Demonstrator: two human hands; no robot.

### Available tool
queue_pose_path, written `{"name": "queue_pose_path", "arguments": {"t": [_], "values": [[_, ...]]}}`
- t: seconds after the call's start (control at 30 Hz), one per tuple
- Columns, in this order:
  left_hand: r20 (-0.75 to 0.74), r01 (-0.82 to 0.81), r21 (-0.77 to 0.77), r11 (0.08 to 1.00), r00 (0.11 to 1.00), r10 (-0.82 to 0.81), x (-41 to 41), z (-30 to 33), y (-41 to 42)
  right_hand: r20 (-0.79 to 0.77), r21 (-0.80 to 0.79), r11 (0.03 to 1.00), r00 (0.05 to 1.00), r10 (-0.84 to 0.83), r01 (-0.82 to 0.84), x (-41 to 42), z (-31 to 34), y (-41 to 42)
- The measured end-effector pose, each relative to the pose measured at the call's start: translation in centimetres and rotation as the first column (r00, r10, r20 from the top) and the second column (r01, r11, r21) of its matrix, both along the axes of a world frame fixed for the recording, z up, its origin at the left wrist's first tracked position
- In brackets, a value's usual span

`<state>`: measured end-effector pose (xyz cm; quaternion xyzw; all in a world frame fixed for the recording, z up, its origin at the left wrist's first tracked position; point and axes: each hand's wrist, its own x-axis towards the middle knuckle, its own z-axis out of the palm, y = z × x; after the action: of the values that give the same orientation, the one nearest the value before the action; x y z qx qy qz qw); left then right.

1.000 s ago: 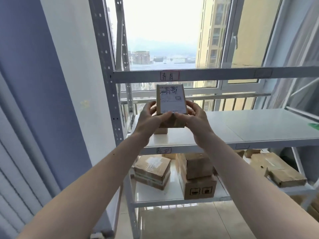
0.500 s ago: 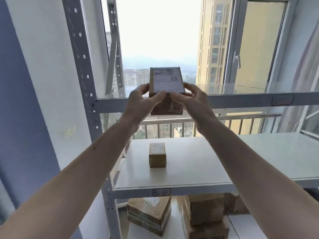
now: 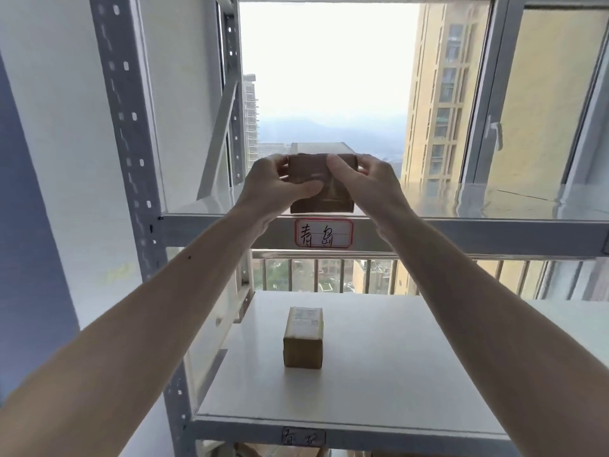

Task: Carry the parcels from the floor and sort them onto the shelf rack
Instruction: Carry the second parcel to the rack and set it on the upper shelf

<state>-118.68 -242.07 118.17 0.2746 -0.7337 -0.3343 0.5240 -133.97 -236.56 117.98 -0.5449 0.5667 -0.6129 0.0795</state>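
Both hands' grip: parcel (image 3: 321, 183) pinched between, seemingly on shelf edge (image 3: 461, 234).

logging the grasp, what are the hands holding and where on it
A small cardboard parcel, held by both: left hand on its left side, right hand on its right side, thumbs across the near face.
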Motion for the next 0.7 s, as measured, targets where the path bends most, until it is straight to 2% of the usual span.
{"name": "queue_pose_path", "arguments": {"t": [0.4,0.7], "values": [[0.051,0.062,0.051,0.997,0.997,-0.064,-0.9,0.2,-5.0,-0.154,0.090,0.996,0.988,0.012,0.002,-1.4,0.1,-2.9],[0.064,0.052,0.076,0.996,0.996,-0.057,-1.7,0.3,-6.4,-0.182,0.098,0.995,0.983,-0.007,0.025,-2.2,0.1,-4.2]]}}
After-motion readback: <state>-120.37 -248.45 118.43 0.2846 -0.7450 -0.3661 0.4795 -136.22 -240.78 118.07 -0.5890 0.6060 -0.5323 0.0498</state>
